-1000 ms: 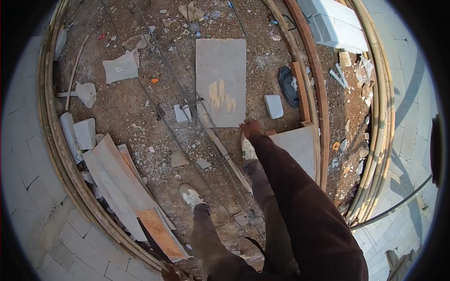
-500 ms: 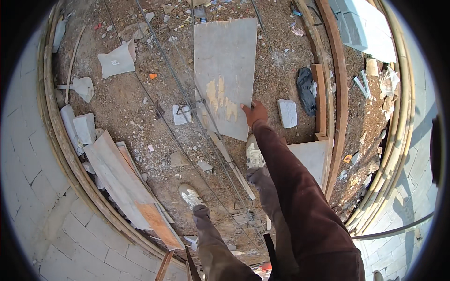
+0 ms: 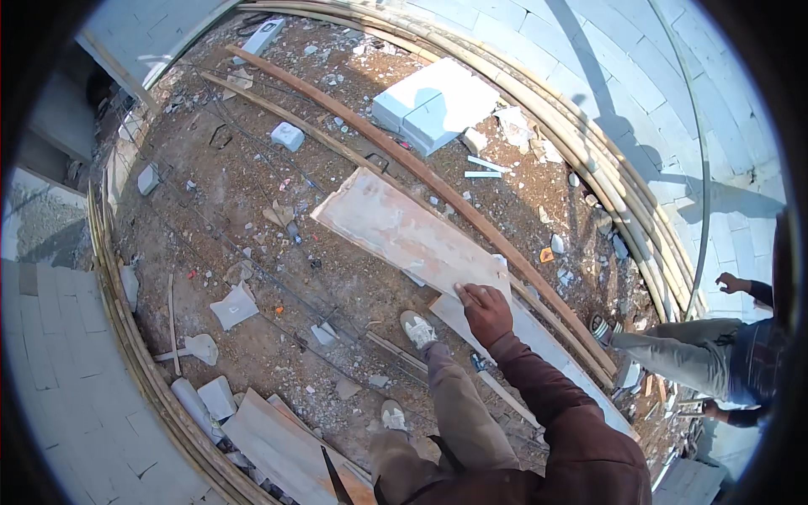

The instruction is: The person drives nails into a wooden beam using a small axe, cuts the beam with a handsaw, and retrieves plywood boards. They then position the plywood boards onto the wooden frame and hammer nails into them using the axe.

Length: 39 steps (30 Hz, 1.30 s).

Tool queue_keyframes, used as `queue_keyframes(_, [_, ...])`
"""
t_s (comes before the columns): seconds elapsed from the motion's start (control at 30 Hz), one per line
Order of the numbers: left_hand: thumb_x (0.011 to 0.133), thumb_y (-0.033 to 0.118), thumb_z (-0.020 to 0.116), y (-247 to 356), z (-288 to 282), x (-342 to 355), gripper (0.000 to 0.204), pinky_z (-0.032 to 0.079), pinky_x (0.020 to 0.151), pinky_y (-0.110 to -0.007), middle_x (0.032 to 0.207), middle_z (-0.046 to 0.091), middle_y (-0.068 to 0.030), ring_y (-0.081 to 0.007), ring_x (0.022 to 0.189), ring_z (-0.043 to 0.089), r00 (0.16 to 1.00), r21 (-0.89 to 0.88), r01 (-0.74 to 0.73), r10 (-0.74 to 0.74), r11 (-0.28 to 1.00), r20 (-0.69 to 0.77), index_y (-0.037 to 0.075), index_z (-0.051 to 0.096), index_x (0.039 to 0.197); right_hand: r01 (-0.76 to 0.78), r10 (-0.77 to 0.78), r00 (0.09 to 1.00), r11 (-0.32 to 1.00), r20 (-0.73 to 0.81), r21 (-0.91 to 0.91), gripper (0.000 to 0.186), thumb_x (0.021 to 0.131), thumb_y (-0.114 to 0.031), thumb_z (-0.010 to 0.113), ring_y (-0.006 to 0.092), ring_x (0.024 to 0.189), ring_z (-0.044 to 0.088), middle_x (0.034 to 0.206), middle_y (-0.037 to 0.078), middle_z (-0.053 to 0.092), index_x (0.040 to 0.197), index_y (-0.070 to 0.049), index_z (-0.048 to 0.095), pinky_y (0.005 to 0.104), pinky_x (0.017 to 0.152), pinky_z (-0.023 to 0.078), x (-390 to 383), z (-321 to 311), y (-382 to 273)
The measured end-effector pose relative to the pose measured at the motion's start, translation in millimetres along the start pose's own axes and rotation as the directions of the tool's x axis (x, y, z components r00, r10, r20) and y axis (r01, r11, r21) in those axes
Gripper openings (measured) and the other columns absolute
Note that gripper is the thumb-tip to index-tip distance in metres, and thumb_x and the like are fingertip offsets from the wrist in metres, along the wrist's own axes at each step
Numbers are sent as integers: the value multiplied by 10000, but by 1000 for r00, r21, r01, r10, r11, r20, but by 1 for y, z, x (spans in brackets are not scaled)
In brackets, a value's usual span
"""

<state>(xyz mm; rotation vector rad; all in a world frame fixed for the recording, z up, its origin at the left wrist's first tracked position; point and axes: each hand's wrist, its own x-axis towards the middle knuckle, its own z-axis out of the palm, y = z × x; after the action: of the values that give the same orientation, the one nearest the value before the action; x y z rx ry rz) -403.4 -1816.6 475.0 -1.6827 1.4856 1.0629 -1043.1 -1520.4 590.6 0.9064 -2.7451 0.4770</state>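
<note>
Right hand (image 3: 486,316) pinches a pale board (image 3: 404,229) by its four-o'clock end, white blocks (image 3: 461,97) at the board's twelve o'clock

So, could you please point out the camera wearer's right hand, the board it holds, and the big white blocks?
Right hand (image 3: 488,313): head view, on the back of the hand.
Board (image 3: 410,233): head view, middle of its flat face.
White blocks (image 3: 457,94): head view, on the sunlit face.

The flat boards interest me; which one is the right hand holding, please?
The blotchy pinkish board mid-picture; it alone has its end in the right hand.
</note>
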Motion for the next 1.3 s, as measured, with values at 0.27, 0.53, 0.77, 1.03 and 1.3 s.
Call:
queue_keyframes(0.27, [984,468,525,101,-128,55,439,420,449,-331,709,583,-80,-183,551,550,896,455,-442,406,773,181,42,626,953,-136,96,974,971,-203,-194,526,780,-105,657,201,996,585,1132,15,621,1304,-127,606,374,872,466,-199,-271,-131])
queue_keyframes(0.53, [976,464,523,270,-63,6,448,453,530,-353,789,610,-109,-219,633,585,704,740,-656,475,149,529,31,630,1002,-950,914,218,280,-341,142,203,822,-90,657,283,920,649,956,95,672,1025,-95,659,427,795,508,-455,-333,-246])
queue_keyframes(0.77, [969,461,521,303,27,-65,461,481,601,-371,858,633,-134,-250,706,616,584,695,-703,436,-150,685,21,634,1044,-982,746,167,69,-645,-174,187,815,-103,668,207,983,662,1020,32,712,998,-130,696,386,841,472,-615,-374,-347])
queue_keyframes(1.03, [961,457,518,252,202,-171,482,514,681,-392,937,659,-163,-285,788,652,495,584,-695,310,-419,812,9,637,1093,-992,624,65,-45,-779,-119,290,831,-89,669,172,1061,653,1115,-4,711,1113,-150,697,405,916,447,-728,-415,-354])
queue_keyframes(1.3, [953,453,516,161,333,-249,509,547,762,-413,1016,686,-192,-321,870,687,427,401,-410,216,-819,878,-3,641,1141,-936,596,-225,88,-771,341,222,858,-69,649,231,968,683,1062,69,718,1074,-86,698,340,817,506,-898,-435,-274])
